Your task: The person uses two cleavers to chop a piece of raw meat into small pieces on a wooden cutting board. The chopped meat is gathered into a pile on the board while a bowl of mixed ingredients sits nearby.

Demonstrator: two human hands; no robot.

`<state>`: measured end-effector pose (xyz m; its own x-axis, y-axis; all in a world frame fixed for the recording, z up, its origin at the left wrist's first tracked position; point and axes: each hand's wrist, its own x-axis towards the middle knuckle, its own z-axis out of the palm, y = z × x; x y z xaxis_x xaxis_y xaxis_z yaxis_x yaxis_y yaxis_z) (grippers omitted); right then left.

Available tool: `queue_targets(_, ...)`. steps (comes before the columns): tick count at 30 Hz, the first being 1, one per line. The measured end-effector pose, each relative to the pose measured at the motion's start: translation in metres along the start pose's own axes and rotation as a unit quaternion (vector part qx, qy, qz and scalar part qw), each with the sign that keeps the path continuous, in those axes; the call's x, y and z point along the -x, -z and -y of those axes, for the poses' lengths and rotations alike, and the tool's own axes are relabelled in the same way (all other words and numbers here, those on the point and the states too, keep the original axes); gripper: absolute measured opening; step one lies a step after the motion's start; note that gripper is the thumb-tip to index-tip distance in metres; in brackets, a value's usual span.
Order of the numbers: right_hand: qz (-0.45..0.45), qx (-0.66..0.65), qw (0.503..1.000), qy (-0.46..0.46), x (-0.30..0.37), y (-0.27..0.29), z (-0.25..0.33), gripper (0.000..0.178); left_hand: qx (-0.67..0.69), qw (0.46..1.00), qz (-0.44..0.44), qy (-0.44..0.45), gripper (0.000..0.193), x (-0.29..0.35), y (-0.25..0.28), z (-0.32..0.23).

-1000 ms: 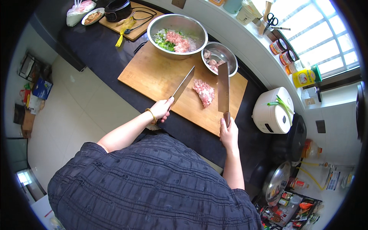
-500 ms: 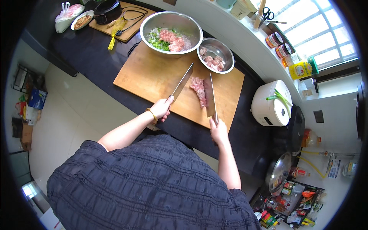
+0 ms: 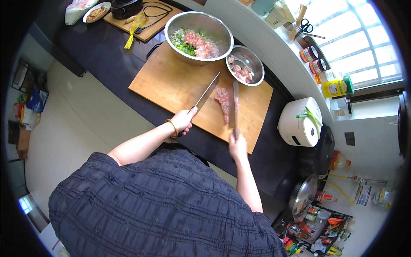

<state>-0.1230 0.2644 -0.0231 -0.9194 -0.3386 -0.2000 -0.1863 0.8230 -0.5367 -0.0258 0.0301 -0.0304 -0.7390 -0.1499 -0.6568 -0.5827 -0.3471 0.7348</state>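
From my remote seat I saw both hands clenched on knife handles over the wooden cutting board [image 3: 180, 83]. The left hand [image 3: 183, 121], a bangle at its wrist, gripped the handle of the left cleaver [image 3: 207, 92], whose blade slanted up toward one o'clock and appeared lifted clear of the wood, just beside the meat and not in it. The right hand [image 3: 236, 147] was closed around the right cleaver [image 3: 235, 105], which ran almost straight toward twelve o'clock, edge on to the camera, its blade down against the right flank of the minced meat [image 3: 223, 99]. That meat lay in a narrow pink heap on the right half of the board, between the two blades, and I judged it was kept so narrow because both knives could then reach it in turn. At twelve o'clock from the heap stood a small steel bowl [image 3: 245, 65] with pale raw chunks, touching the board's far edge, near enough to feed the board. At eleven o'clock a large steel bowl [image 3: 198, 31] held chopped greens, white bits and pink mince, set partly on the board's far corner. A white rice cooker [image 3: 299, 122] with a green scallion on its lid sat at three o'clock, off the board on the dark counter [image 3: 102, 51], well clear of the blades.
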Motion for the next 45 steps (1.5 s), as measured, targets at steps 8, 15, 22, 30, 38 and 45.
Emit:
queue_targets(8, -0.022, -0.056, 0.998, 0.032, 0.002, 0.016, 0.041, 0.034, 0.004, 1.000, -0.019, 0.002, 0.049, 0.008, 0.004, 0.003)
queue_targets(15, 0.118, -0.007, 0.989, -0.091, -0.009, 0.025, 0.059, 0.035, 0.006, 0.999, -0.038, -0.004, 0.049, 0.013, 0.008, 0.010)
queue_targets(22, 0.089, 0.018, 0.996, -0.006, -0.023, -0.018, 0.012, 0.033, 0.013, 0.999, -0.042, -0.007, 0.050, 0.017, 0.007, 0.007)
queue_targets(30, 0.060, 0.048, 0.997, 0.024, -0.012, -0.021, 0.022, 0.034, 0.023, 0.999, -0.045, -0.001, 0.049, 0.023, 0.008, 0.014)
queue_targets(38, 0.057, -0.065, 0.996, 0.018, -0.009, -0.016, 0.035, 0.034, 0.040, 0.997, -0.061, 0.000, 0.048, 0.026, 0.008, 0.015)
queue_targets(45, 0.062, -0.021, 0.998, 0.022, -0.015, -0.012, 0.040, 0.034, 0.041, 0.997, -0.064, -0.002, 0.047, 0.027, 0.013, 0.019)
